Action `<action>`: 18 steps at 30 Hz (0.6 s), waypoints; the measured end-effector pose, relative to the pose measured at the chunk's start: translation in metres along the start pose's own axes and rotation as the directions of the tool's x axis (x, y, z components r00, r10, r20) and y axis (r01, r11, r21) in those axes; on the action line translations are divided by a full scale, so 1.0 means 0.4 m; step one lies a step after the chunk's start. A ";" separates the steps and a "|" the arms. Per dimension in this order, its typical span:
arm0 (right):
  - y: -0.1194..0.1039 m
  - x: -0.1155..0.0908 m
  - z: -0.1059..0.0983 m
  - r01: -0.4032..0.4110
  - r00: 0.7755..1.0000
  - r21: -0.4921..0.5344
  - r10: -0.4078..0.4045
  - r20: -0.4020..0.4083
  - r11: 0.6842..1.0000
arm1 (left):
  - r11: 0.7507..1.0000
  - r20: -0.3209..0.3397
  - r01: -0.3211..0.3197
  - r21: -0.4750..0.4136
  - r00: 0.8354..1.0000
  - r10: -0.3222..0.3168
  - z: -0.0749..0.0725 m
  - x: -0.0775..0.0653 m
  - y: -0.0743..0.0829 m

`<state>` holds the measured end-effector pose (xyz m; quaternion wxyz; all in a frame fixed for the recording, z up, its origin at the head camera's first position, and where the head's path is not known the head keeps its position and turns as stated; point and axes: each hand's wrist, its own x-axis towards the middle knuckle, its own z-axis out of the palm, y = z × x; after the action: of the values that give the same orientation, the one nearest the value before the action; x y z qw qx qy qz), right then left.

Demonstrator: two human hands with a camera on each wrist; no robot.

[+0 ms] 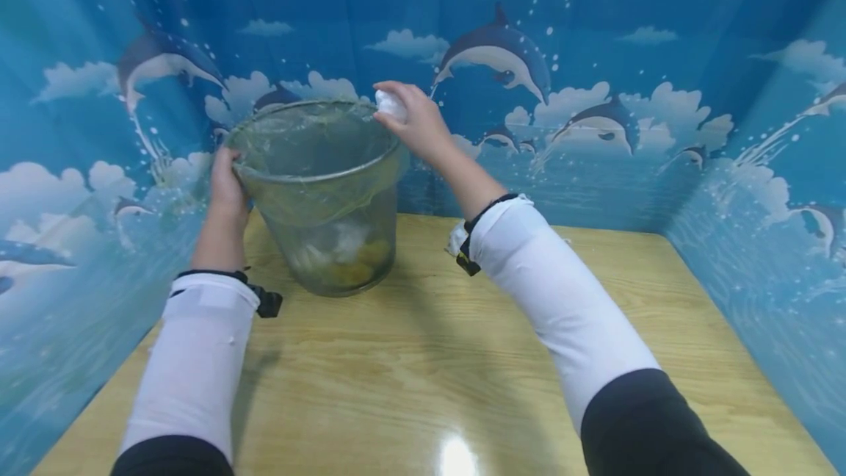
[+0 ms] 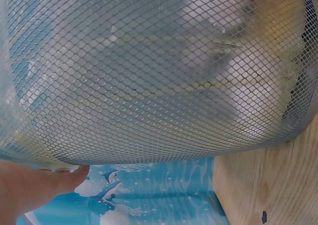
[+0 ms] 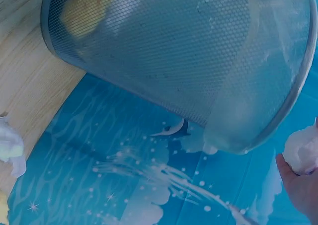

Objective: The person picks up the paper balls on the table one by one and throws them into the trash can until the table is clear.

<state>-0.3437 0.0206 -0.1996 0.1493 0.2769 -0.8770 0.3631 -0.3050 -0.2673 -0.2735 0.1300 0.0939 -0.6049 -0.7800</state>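
Observation:
A grey wire-mesh wastebasket (image 1: 324, 200) stands on the table, lined with a thin see-through yellowish bag (image 1: 357, 200). White and yellow crumpled pieces (image 1: 357, 264) lie at its bottom, showing through the mesh. My left hand (image 1: 227, 181) holds the basket's left side near the rim, its fingers partly hidden behind it. By the right edge of the rim, my right hand (image 1: 416, 120) pinches a crumpled white paper ball (image 1: 391, 104) between thumb and fingers. The right wrist view shows the paper ball (image 3: 302, 149) just outside the basket's mouth.
A white crumpled piece (image 3: 10, 148) lies on the wooden table (image 1: 370, 373), partly behind my right wrist in the head view. At the right wrist view's lower left edge is a bit of yellow (image 3: 3, 207). Blue dolphin-print curtains (image 1: 595, 35) enclose the table's back and sides.

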 end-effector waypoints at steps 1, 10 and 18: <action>-0.006 0.003 0.006 0.000 1.000 -0.001 0.000 0.011 1.000 | 1.000 0.005 -0.005 -0.009 1.000 0.005 0.000 0.001 0.000; -0.043 0.018 0.050 -0.005 0.994 -0.037 0.009 0.110 0.999 | 0.999 0.032 -0.021 -0.026 0.999 0.022 -0.003 0.000 0.001; -0.051 0.022 0.083 0.005 0.974 -0.108 0.020 0.225 0.994 | 0.999 0.005 0.034 0.025 0.999 -0.034 -0.004 0.002 0.000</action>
<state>-0.3406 -0.0186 -0.2071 0.0622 0.3047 -0.9076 0.2819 -0.3055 -0.2691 -0.2737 0.1142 0.1036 -0.6131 -0.7748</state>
